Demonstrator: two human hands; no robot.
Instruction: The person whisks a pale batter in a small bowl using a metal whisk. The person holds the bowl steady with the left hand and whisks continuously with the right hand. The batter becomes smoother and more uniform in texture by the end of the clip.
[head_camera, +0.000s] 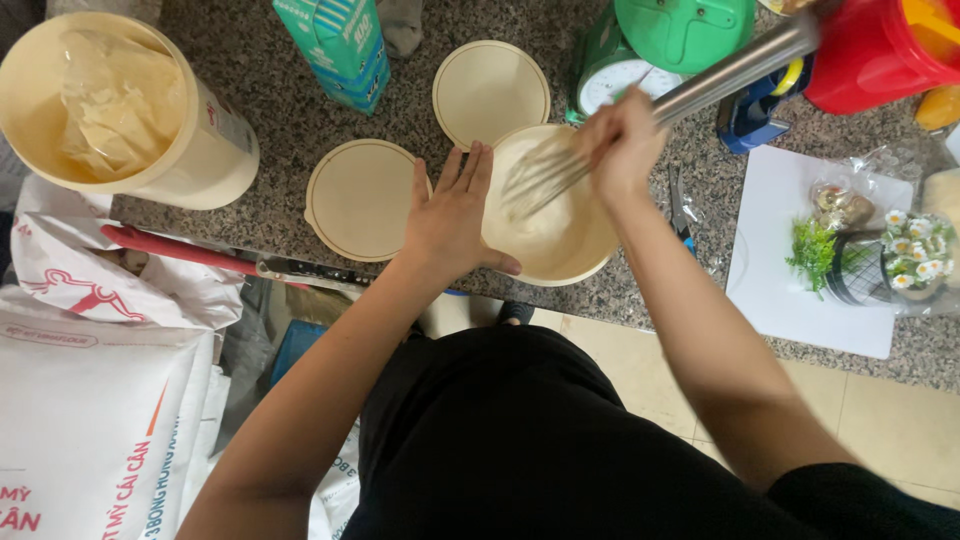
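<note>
- Both hands are busy at one round cream plastic bowl near the front edge of the speckled grey stone worktop; the left hand lies flat and open against the bowl's left side, fingers spread, steadying it without closing round it.
- Right hand is clamped on the long steel handle of a metal balloon whisk; the wire head sits down inside the bowl and is blurred.
- Inside the bowl is a pale, smooth, creamy mixture; no dry lumps show, so by my judgement the mixing is well under way, though whether it is finished cannot be told.
- Two round cream lids lie flat on the worktop, one touching the left hand's side, the other just behind the bowl; both are bare.
- A large cream tub at far left holds a crumpled clear plastic liner with pale contents; it stands open.
- A teal carton stands behind the lids; a green kitchen scale and a red bucket stand behind the bowl to the right.
- White printed sacks rest below the worktop at left.
</note>
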